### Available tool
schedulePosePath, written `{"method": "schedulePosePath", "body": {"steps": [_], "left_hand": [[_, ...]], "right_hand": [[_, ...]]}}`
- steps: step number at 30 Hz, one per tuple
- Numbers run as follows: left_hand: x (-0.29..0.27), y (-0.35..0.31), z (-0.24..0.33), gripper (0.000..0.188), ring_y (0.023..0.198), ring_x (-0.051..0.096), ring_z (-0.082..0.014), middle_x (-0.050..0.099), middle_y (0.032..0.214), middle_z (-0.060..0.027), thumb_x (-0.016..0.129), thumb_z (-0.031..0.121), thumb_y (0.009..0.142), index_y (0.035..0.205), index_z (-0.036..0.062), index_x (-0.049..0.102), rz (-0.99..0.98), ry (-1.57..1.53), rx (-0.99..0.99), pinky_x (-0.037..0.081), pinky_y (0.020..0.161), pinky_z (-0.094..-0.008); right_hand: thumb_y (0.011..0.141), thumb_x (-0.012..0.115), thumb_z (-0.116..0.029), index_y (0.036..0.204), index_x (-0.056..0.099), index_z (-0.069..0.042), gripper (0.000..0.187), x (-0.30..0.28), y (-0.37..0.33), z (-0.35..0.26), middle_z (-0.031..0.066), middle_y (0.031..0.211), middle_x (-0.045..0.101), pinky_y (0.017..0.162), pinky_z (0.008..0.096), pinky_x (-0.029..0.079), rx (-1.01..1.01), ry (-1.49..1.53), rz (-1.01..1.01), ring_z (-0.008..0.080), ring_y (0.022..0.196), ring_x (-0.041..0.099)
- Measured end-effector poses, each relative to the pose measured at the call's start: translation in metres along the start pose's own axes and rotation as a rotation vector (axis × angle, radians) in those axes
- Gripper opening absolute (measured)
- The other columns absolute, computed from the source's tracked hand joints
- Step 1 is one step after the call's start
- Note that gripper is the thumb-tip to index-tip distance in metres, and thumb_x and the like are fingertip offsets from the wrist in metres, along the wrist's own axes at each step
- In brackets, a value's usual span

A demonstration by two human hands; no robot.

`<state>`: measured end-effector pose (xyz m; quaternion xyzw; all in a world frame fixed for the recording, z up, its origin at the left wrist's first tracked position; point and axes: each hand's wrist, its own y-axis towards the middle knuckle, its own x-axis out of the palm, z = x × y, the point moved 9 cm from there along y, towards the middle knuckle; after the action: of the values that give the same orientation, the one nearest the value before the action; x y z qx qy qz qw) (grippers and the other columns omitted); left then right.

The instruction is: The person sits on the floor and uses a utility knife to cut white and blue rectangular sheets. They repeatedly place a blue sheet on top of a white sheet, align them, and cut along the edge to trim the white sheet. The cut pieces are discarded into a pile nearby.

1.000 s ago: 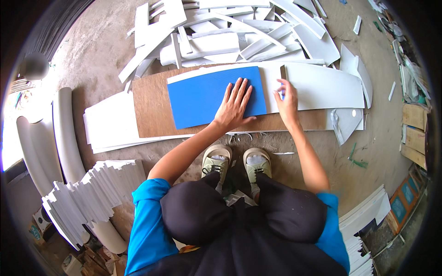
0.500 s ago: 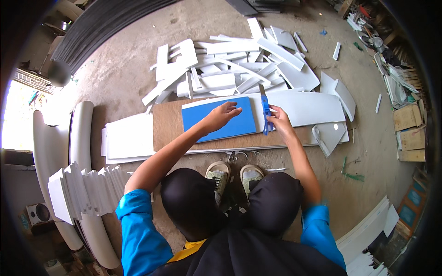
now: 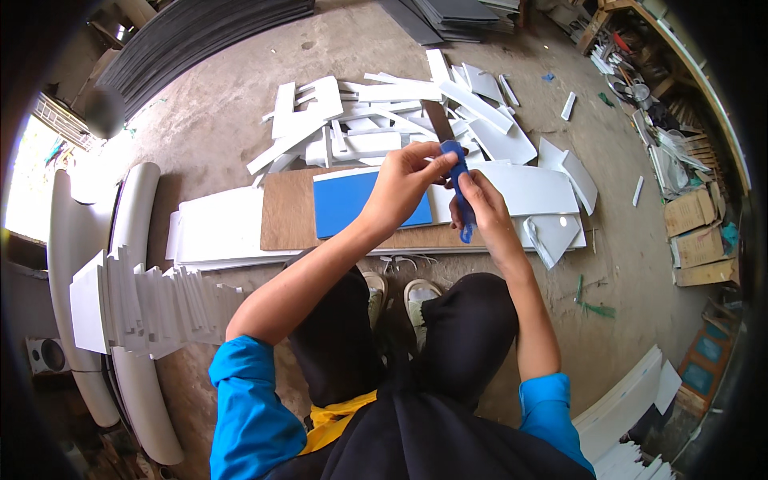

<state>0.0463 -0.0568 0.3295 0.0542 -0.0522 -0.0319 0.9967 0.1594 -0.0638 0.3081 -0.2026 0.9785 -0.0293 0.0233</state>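
Note:
A blue utility knife [image 3: 461, 172] stands tilted in front of me, its long dark blade [image 3: 437, 120] pointing away. My right hand [image 3: 485, 210] is wrapped around the knife's handle. With thumb and fingers, my left hand [image 3: 406, 176] pinches the knife's front end, close to where the blade comes out. Below and left of the hands lies a blue rectangular sheet [image 3: 342, 204], partly hidden by my left hand. It rests on a brown wooden board [image 3: 286, 212], which lies across a long stack of white foam-like sheets [image 3: 220, 228].
Beyond the board is a heap of white offcuts [image 3: 364, 144]. White rolls [image 3: 132, 216] and a row of upright white pieces [image 3: 160, 308] stand at left. Dark sheets [image 3: 216, 40] are at the far left. Cardboard boxes [image 3: 692, 220] stand at right.
My left hand has moved right from above the blue sheet and taken hold of the knife's front end. The knife's blade shows longer now. The view has shifted slightly.

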Motion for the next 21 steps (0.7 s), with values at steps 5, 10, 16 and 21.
{"method": "schedulePosePath", "body": {"steps": [5,10,16,21], "left_hand": [[0.003,0.002,-0.007,0.03,0.075,0.056,-0.0104,0.059,0.08,-0.006,0.057,0.024,0.084,0.093,-0.0038,0.062,0.013,0.097,0.023,0.046,0.069,-0.0247],[-0.017,-0.002,-0.009,0.026,0.071,0.057,-0.0114,0.057,0.077,-0.0077,0.059,0.02,0.083,0.089,-0.0046,0.062,0.104,0.059,0.047,0.045,0.065,-0.0243],[-0.027,-0.006,0.003,0.025,0.076,0.05,-0.0083,0.059,0.08,-0.0031,0.056,0.023,0.086,0.087,-0.0011,0.062,0.132,0.071,0.104,0.041,0.074,-0.0245],[-0.028,-0.006,0.003,0.024,0.077,0.051,-0.0087,0.058,0.079,-0.0027,0.055,0.022,0.086,0.089,-0.0007,0.062,0.13,-0.072,0.074,0.041,0.075,-0.0247]], "right_hand": [[0.088,0.044,-0.046,0.068,0.052,-0.003,0.048,-0.005,0.005,0.014,0.0003,0.053,0.044,0.041,0.0216,0.032,0.022,-0.037,0.149,0.0064,0.044,0.041],[0.088,0.046,-0.042,0.067,0.052,-0.004,0.044,0.007,0.011,0.006,-0.0008,0.053,0.043,0.04,0.0216,0.03,-0.003,-0.079,0.126,0.0058,0.043,0.039],[0.089,0.046,-0.032,0.081,0.052,-0.005,0.03,0.021,0.008,-0.01,-0.0012,0.054,0.044,0.043,0.0209,0.03,-0.089,-0.089,0.076,0.0054,0.047,0.04],[0.091,0.042,-0.023,0.095,0.05,-0.006,0.02,0.03,0.006,-0.014,-0.0012,0.059,0.045,0.045,0.0207,0.031,-0.147,-0.053,0.005,0.0053,0.051,0.041]]}}
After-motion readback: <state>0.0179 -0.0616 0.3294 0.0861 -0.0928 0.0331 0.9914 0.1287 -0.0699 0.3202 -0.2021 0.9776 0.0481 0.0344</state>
